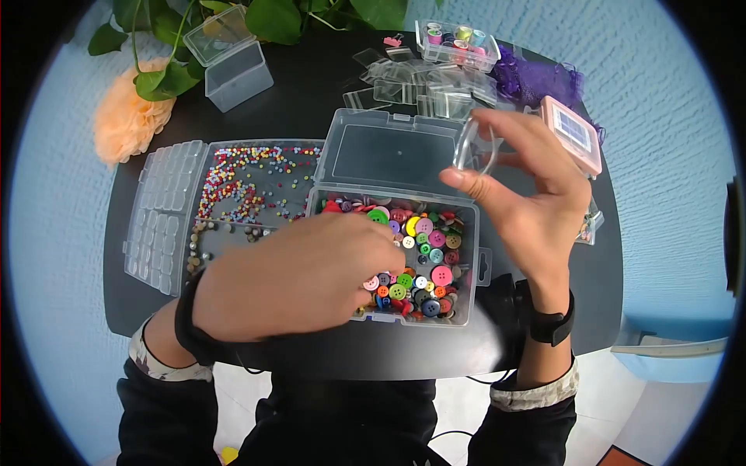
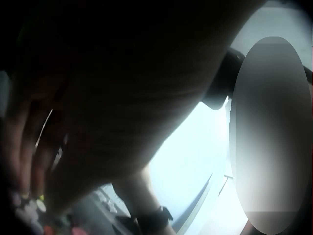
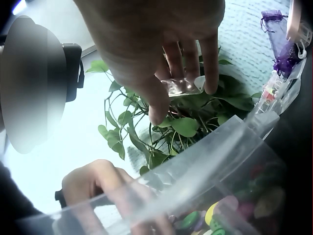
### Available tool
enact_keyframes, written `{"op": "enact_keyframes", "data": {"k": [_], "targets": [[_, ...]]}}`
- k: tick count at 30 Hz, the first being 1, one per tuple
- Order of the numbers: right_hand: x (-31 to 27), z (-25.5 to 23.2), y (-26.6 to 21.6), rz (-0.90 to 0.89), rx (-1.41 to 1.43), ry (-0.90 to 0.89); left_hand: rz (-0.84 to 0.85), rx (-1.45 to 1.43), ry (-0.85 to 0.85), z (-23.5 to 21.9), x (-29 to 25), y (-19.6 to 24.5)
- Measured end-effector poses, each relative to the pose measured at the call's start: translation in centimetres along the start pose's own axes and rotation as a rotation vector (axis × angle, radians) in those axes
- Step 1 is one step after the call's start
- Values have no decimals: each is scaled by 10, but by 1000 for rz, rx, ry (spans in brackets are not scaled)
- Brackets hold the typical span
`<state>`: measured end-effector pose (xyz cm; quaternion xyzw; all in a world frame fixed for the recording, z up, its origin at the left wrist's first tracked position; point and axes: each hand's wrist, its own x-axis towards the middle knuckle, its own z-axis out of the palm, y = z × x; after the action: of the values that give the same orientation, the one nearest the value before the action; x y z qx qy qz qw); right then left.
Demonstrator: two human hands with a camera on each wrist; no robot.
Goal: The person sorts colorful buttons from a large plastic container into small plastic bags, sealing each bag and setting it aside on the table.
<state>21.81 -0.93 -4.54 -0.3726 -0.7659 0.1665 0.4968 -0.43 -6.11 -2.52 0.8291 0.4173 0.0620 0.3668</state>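
My left hand (image 1: 303, 272) reaches down into a clear plastic box of colourful buttons (image 1: 476, 287), near its left side. The fingers (image 2: 36, 166) point down at the buttons in the left wrist view; I cannot tell whether they pinch one. To the right of the box's raised lid (image 1: 396, 151), my right hand (image 1: 544, 194) holds up a small clear plastic bag (image 1: 475, 147) between thumb and fingers. Light glints off the bag's film in the right wrist view. Inside the box, a pink button (image 1: 441, 276) and a yellow button (image 1: 412, 226) show among many others.
Left of the button box lies a divided clear case (image 1: 268, 179) of small beads, its lid (image 1: 163, 217) folded out. Behind are clear bags (image 1: 423, 85), a tub of spools (image 1: 458, 54), purple mesh (image 1: 536, 78), an open clear box (image 1: 237, 78) and a plant (image 1: 272, 19). A pink case (image 1: 571, 132) stands right.
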Motion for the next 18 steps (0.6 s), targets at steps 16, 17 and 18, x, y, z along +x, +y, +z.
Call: {"op": "enact_keyframes", "data": {"k": [16,17,18], "targets": [[-2,7,-3,1,133,-31,416,291,-148,10,17,6],[-2,6,-4,-1,134,-30,416,294,-147,11,17,5],[-2,4,-3,7,118,-57,420,303,-124,12,18,4]]}}
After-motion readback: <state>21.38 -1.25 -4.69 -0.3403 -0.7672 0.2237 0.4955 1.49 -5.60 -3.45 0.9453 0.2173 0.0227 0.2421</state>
